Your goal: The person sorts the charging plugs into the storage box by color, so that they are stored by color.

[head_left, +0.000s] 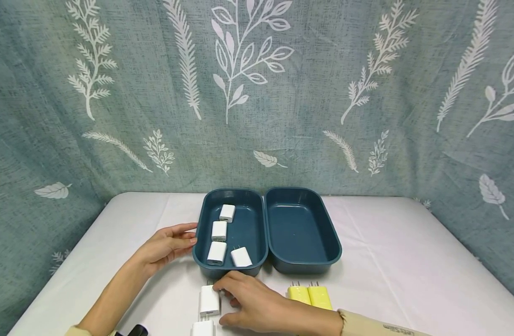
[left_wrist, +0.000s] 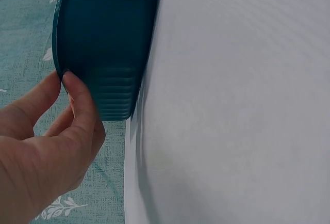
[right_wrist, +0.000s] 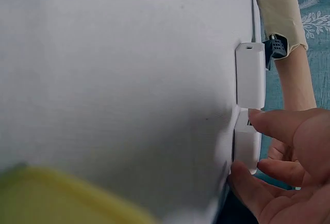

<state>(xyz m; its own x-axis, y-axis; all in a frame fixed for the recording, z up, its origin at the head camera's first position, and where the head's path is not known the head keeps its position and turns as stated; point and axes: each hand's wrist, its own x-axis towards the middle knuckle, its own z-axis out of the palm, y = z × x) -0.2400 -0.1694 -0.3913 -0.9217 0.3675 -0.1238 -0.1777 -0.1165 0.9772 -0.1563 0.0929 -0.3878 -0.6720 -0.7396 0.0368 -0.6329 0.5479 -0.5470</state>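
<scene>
My left hand (head_left: 166, 245) pinches the left rim of a dark blue tray (head_left: 257, 233), thumb and finger meeting at its edge in the left wrist view. Several white charger plugs lie inside, one of them (head_left: 217, 253) near the left wall. Just in front of this tray, my right hand (head_left: 257, 301) holds a white charger plug (right_wrist: 247, 149) on the table, thumb at its port end and a fingertip at its prong end. Another white charger plug (right_wrist: 250, 74) lies in line behind it, nearer the body.
A second dark blue tray (head_left: 303, 228), with nothing in it, stands against the first on the right. Two yellow charger plugs (head_left: 309, 296) lie side by side before it, beyond my right wrist. White cloth covers the table (head_left: 378, 242); a patterned curtain (head_left: 307, 93) hangs behind.
</scene>
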